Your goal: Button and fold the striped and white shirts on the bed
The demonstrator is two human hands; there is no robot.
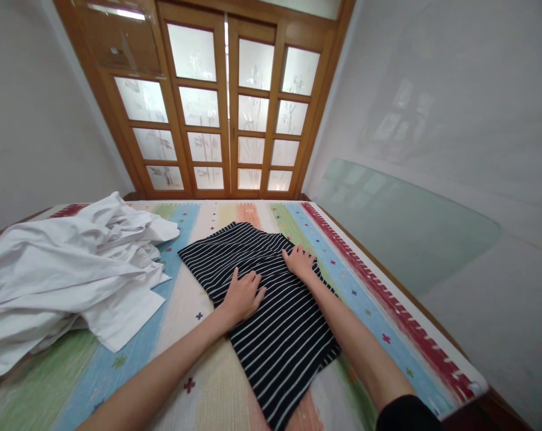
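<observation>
A black shirt with thin white stripes (pixel 280 323) lies spread out on the patterned mat, its hem towards me. My left hand (pixel 244 294) rests on the shirt's left middle part, fingers stretched out and a little apart. Farther off, my right hand (pixel 299 261) lies on the shirt's upper right part near its edge, fingers spread and slightly bent. Both palms face down on the cloth, and neither hand visibly grips it. Part of the shirt's right edge is hidden behind my right forearm.
On the left a heap of white clothes (pixel 87 263) lies crumpled on the striped mat (pixel 176 359). A wall with a pale green panel (pixel 401 221) runs along the right side. Wooden doors with glass panes (pixel 228 108) stand at the far end.
</observation>
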